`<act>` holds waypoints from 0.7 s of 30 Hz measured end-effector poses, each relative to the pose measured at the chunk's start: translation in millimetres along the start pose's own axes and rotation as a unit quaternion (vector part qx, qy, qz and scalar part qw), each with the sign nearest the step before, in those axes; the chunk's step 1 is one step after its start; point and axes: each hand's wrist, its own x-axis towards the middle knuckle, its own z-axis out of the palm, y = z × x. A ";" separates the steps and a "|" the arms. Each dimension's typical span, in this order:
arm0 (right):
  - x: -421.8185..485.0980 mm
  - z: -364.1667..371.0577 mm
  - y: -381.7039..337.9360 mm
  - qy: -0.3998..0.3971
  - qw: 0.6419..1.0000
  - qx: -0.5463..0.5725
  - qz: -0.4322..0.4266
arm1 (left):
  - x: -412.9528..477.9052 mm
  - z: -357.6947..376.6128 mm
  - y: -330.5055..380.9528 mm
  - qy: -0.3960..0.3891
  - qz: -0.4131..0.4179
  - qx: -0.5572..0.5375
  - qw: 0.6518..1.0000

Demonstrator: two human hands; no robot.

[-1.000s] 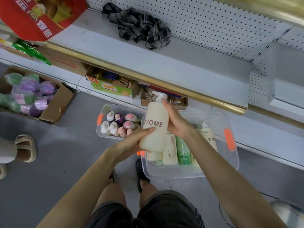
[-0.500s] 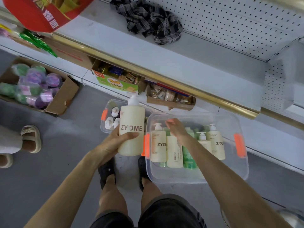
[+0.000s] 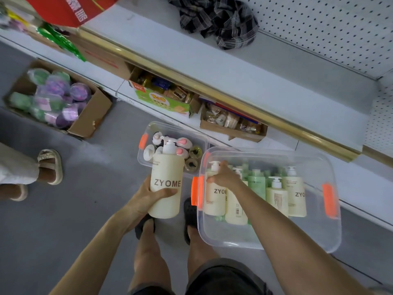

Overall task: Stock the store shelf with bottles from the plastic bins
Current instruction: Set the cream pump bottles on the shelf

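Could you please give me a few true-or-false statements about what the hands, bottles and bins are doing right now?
1. The left hand holds a cream ZYOME bottle upright. True.
2. The right hand rests on the shelf. False: it reaches into the large clear bin, onto a bottle there.
3. The large clear bin holds cream and green bottles. True.
4. The shelf is already full of bottles. False: only a plaid cloth lies on it.

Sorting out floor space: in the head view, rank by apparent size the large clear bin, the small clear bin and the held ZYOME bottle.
1. large clear bin
2. small clear bin, partly hidden behind the bottle
3. held ZYOME bottle, in the left hand; it is nearer the camera, so it looks bigger than it is.
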 end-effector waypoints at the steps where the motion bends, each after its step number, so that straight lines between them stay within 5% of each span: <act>1: -3.4 0.3 0.6 0.010 1.000 -0.004 0.001 | 1.3 -0.1 0.1 0.002 0.000 -0.003 1.000; 17: -30.4 4.8 19.1 -0.030 0.996 0.076 -0.022 | 14.2 5.7 17.4 -0.002 0.016 -0.016 1.000; 21: -31.2 9.4 26.8 0.012 0.994 0.096 -0.048 | 12.9 8.1 25.4 -0.008 0.016 -0.034 0.999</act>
